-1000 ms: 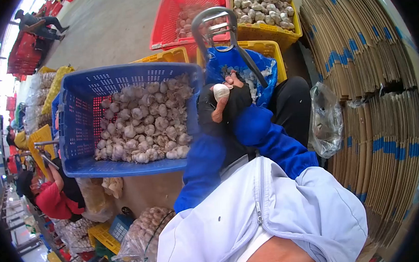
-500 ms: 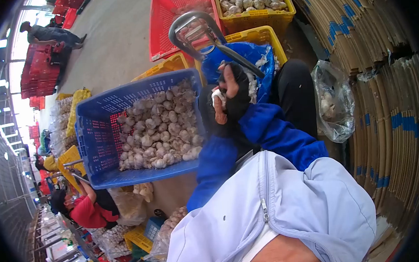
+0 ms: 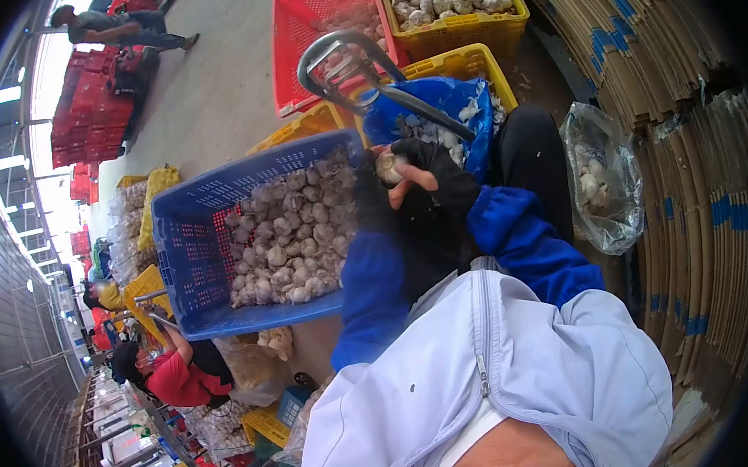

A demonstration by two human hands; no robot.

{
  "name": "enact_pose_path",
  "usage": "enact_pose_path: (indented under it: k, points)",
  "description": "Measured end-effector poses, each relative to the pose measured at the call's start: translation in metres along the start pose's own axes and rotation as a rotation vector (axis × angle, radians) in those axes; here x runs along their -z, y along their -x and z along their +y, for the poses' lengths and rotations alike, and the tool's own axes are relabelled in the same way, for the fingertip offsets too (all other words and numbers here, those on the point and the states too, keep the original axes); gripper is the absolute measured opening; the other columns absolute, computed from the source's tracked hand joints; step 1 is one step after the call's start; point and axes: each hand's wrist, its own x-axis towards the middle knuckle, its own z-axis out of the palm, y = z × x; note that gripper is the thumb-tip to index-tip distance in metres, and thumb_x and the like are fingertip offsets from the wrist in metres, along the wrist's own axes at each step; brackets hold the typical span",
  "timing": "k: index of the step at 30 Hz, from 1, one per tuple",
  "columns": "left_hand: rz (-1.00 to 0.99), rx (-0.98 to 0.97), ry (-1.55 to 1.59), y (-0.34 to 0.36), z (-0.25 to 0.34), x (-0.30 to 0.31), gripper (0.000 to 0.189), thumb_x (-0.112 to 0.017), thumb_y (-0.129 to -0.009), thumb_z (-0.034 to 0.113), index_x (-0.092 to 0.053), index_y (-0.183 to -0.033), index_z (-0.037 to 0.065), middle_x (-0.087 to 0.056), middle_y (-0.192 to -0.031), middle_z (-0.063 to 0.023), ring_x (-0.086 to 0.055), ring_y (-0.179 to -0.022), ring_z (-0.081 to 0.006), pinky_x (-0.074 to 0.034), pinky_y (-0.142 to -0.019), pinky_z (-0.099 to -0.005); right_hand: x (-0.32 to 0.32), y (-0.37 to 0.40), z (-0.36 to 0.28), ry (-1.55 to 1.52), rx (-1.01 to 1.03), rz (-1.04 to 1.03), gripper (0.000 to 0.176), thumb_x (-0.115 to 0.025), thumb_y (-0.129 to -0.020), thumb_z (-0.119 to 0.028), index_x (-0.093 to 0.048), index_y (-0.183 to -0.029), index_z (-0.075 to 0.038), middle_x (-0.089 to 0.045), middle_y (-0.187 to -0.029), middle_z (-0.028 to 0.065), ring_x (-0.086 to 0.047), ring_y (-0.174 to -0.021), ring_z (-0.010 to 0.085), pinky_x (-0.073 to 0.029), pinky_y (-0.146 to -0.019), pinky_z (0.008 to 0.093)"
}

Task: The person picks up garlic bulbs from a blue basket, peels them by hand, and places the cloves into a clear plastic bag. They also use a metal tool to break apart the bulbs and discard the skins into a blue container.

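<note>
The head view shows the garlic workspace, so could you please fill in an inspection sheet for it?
Surface: grey, smooth-looking floor, in view ahead.
Job's things: whitish round garlic bulb between both hands; blue perforated plastic crate of loose garlic bulbs at left.
Clutter: pale scraps in a blue plastic bag; clear plastic bag with pale contents at right.
Grippers: left hand and right hand, in black fingerless gloves, fingers on the bulb.
Cables: nothing seen.
Surroundings: stacked flat brown cardboard at right; person in a red top at left.
</note>
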Motion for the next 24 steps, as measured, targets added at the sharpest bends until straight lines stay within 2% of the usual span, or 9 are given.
enact_pose_path:
  k: [1,3,5,6,9,12,15,19,24]
  points:
    - [0.011,-0.034,-0.134,-0.002,0.024,-0.002,0.056,-0.059,-0.075,0.001,-0.032,-0.124,0.005,-0.050,-0.103,-0.0099,-0.054,-0.091,-0.0191,-0.045,-0.076,-0.0287,-0.006,0.002,0.000,-0.071,0.015,0.037,0.027,-0.053,-0.081,-0.007,-0.051,-0.107,-0.001,-0.056,-0.101,0.0087,-0.052,-0.091,0.0149,-0.041,-0.082,0.0281]
    - [-0.254,0.302,0.584,-0.015,-0.077,0.028,0.056,-0.058,-0.076,0.002,-0.032,-0.125,0.005,-0.050,-0.105,-0.0102,-0.053,-0.093,-0.0187,-0.045,-0.078,-0.0279,-0.015,0.001,-0.010,-0.387,0.067,0.051,0.026,-0.053,-0.080,-0.002,-0.051,-0.106,-0.001,-0.056,-0.101,0.0070,-0.052,-0.092,0.0136,-0.040,-0.084,0.0276]
    - [-0.283,0.290,0.846,-0.019,-0.079,0.027,0.056,-0.058,-0.077,0.003,-0.030,-0.126,0.005,-0.049,-0.107,-0.0105,-0.053,-0.094,-0.0184,-0.045,-0.079,-0.0272,-0.015,-0.001,-0.005,-0.223,0.102,0.122,0.026,-0.053,-0.080,-0.001,-0.051,-0.105,0.000,-0.057,-0.100,0.0073,-0.052,-0.093,0.0147,-0.040,-0.083,0.0282]
    - [-0.175,0.113,0.746,-0.012,-0.012,0.006,0.057,-0.058,-0.078,0.004,-0.029,-0.127,0.005,-0.049,-0.108,-0.0107,-0.052,-0.094,-0.0184,-0.044,-0.079,-0.0269,-0.014,-0.002,-0.004,-0.139,0.119,0.154,0.025,-0.053,-0.080,-0.001,-0.051,-0.105,0.000,-0.057,-0.099,0.0075,-0.053,-0.093,0.0152,-0.041,-0.083,0.0285]
    - [-0.015,0.031,0.674,-0.007,-0.004,-0.003,0.057,-0.057,-0.079,0.004,-0.027,-0.128,0.005,-0.049,-0.110,-0.0108,-0.052,-0.095,-0.0179,-0.043,-0.080,-0.0263,0.000,-0.003,-0.020,0.273,0.266,0.204,0.027,-0.055,-0.077,-0.003,-0.052,-0.104,-0.002,-0.057,-0.094,0.0105,-0.056,-0.087,0.0221,-0.044,-0.079,0.0312]
    - [0.016,0.045,0.620,-0.021,-0.024,-0.001,0.055,-0.056,-0.081,0.006,-0.027,-0.128,0.004,-0.049,-0.110,-0.0099,-0.052,-0.095,-0.0170,-0.043,-0.080,-0.0259,0.023,-0.016,-0.039,1.097,0.534,0.551,0.028,-0.057,-0.078,-0.014,-0.053,-0.104,-0.004,-0.058,-0.089,0.0151,-0.058,-0.083,0.0293,-0.046,-0.074,0.0345]
    - [-0.019,0.029,0.589,-0.037,-0.040,0.004,0.051,-0.056,-0.081,0.009,-0.031,-0.125,0.003,-0.050,-0.108,-0.0087,-0.052,-0.094,-0.0157,-0.043,-0.079,-0.0254,0.061,-0.025,0.012,0.940,-0.078,0.209,0.035,-0.057,-0.078,-0.024,-0.053,-0.106,-0.005,-0.059,-0.086,0.0181,-0.058,-0.079,0.0341,-0.046,-0.071,0.0379]
    - [0.048,0.010,0.565,-0.054,-0.038,-0.001,0.043,-0.058,-0.081,0.013,-0.038,-0.117,0.002,-0.053,-0.101,-0.0073,-0.053,-0.088,-0.0143,-0.044,-0.075,-0.0248,0.075,-0.016,0.021,0.989,0.122,0.131,0.034,-0.056,-0.079,-0.027,-0.051,-0.108,-0.008,-0.060,-0.084,0.0176,-0.058,-0.076,0.0343,-0.046,-0.066,0.0397]
    - [0.152,-0.008,0.542,-0.064,-0.037,-0.013,0.034,-0.061,-0.080,0.018,-0.046,-0.106,0.001,-0.056,-0.092,-0.0056,-0.055,-0.080,-0.0125,-0.045,-0.070,-0.0241,0.059,-0.002,-0.028,1.033,0.046,0.096,0.032,-0.051,-0.082,-0.028,-0.051,-0.106,-0.008,-0.059,-0.082,0.0183,-0.057,-0.073,0.0348,-0.045,-0.063,0.0416]
